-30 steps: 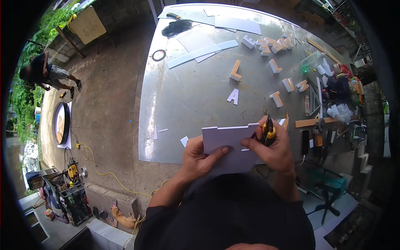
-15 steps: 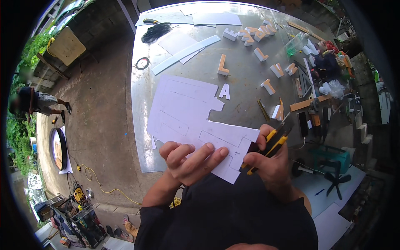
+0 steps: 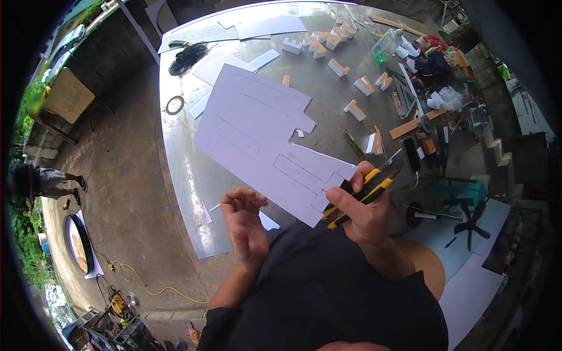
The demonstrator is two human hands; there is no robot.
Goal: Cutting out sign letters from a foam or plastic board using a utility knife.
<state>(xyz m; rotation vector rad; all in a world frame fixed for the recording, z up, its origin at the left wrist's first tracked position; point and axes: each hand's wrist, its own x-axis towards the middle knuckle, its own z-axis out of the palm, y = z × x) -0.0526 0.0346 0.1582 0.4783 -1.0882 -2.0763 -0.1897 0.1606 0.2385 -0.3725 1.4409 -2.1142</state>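
Observation:
My right hand (image 3: pixel 367 213) is closed around yellow-and-black utility knives (image 3: pixel 374 196) and also pinches one corner of a white foam board sheet (image 3: pixel 234 120). That sheet is held up over the metal table, tilted, with pencilled letter outlines on it and a notch cut in its far right edge. My left hand (image 3: pixel 244 219) is just off the sheet's near edge, fingers loosely bent and apart, holding nothing. Beyond the sheet stand several block letters (image 3: pixel 338 68) with white sides and orange faces. One letter is mostly covered by the sheet.
The metal table (image 3: pixel 175 152) carries a tape roll (image 3: pixel 175 105), a dark tangle (image 3: pixel 188 57) and white offcuts (image 3: pixel 272 28). Tools, wood strips and a phone (image 3: pixel 412 154) crowd its right side. A fan (image 3: pixel 467 224) is at lower right. Another person (image 3: pixel 47 180) stands far left.
My left hand has let go of the sheet and drawn back toward me. The sheet has turned, its far end rising, still in my right hand. My view has shifted.

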